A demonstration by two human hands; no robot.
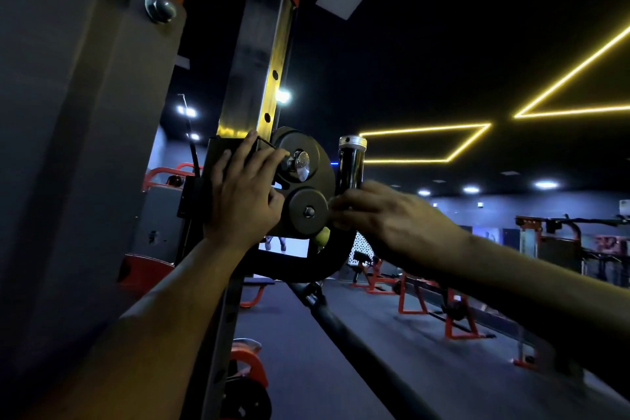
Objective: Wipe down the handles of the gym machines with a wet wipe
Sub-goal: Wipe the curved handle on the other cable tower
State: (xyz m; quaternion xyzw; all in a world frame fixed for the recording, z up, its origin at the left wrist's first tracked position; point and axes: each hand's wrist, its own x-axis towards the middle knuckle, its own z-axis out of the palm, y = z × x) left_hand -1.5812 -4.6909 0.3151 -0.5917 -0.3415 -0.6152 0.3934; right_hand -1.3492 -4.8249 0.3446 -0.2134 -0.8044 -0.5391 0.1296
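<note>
You are standing in a dim commercial gym: at ten o'clock a perforated steel upright point(269, 78) carries a black pulley carriage point(303, 181), at four o'clock orange-framed weight benches point(456, 314) line the dark rubber floor point(358, 351), and yellow LED ceiling strips point(443, 143) glow at two o'clock.

Glossy black handle point(351, 164), chrome cap; matt black pulley plate point(318, 164)

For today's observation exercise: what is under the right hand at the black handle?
The right hand covers the lower end of the black handle; only its upper part and silver cap show. Whether a wipe lies beneath the fingers cannot be seen.
</note>
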